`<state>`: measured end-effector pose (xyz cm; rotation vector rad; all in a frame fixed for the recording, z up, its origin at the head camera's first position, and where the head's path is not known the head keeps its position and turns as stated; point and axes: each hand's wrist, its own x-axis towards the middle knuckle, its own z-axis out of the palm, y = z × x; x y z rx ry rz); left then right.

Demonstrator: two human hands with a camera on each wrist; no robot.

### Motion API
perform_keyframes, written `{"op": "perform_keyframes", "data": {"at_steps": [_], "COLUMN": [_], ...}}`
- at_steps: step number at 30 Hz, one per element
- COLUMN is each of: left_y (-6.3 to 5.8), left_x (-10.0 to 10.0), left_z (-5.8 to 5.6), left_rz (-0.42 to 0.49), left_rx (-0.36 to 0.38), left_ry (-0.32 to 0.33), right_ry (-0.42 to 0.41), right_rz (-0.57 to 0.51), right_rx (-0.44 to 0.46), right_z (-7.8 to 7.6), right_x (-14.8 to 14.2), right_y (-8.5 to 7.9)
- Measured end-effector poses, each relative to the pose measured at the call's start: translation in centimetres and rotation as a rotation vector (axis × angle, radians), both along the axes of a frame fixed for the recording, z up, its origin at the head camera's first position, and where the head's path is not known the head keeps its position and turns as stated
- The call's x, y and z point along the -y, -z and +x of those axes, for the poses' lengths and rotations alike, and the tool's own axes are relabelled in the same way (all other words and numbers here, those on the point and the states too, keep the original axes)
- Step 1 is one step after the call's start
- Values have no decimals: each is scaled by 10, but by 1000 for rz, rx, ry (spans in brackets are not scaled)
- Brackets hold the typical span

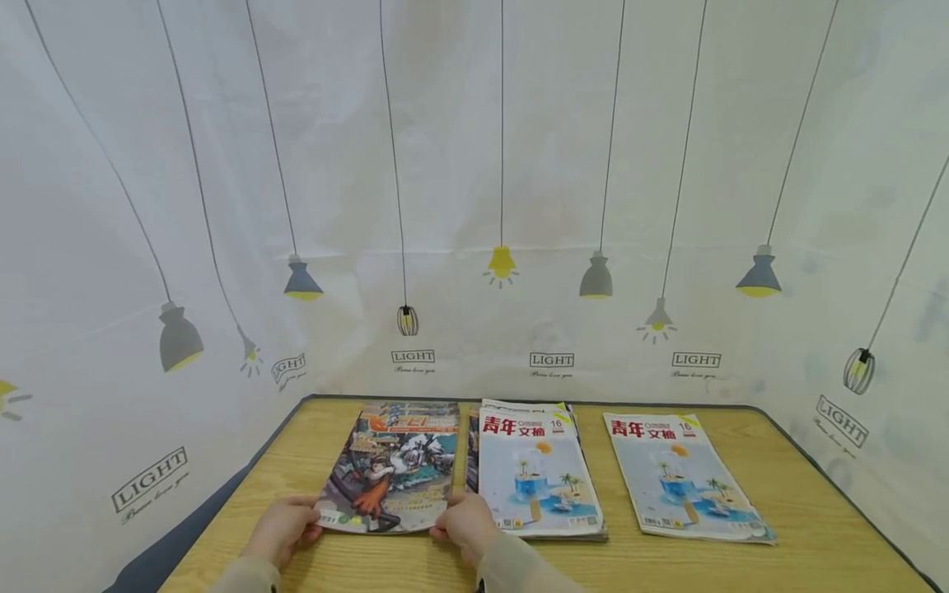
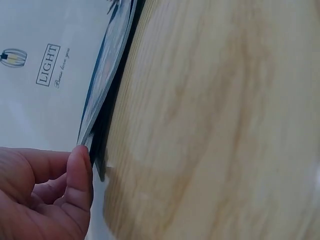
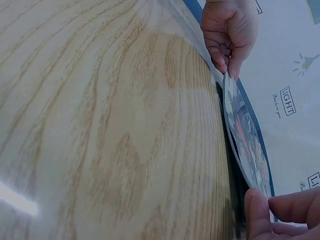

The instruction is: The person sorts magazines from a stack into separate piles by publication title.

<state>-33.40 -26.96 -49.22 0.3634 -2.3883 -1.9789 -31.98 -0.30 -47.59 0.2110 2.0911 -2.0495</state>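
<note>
A magazine with a dark illustrated cover and an orange title [image 1: 404, 469] lies at the left of the table, its near edge lifted. At its near left corner, my left hand [image 1: 285, 527] pinches it between thumb and fingers. The near right corner is pinched by my right hand [image 1: 467, 527]. In the right wrist view the magazine [image 3: 245, 130] bows slightly between the left hand [image 3: 230, 37] and the right hand [image 3: 280, 215]. Underneath it, the left wrist view shows the dark edge of another magazine [image 2: 102, 160], a small gap apart.
Just right of my right hand is a stack topped by a white magazine with red lettering [image 1: 537, 478]. A similar white magazine [image 1: 689, 478] lies further right. The wooden table [image 1: 593, 568] meets a white curtain printed with lamps [image 1: 460, 181] at its back and sides.
</note>
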Motion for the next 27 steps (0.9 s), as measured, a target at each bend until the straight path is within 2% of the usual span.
{"op": "perform_keyframes", "data": {"at_steps": [5,11,16,21,27], "left_y": [2,4,1,-13,-29], "left_x": [8,13,8,-15,-60], "left_z": [0,1,2,3,7], "left_rz": [-30,-82,-114,-154,-133], "left_rx": [10,30,9,-13,-17], "left_ry": [-43,-42,-66,-40,74], "right_ry": [-21,-52,-76,-124,-162], "right_rz": [55,117,164,173,202], "right_rx": [32,47,0,-28,-82], "right_z": [-2,1,7,11,9], "right_x": [-1,-3,-9,-25,-56], "right_y": [-1,-1,-6,-12,-15]}}
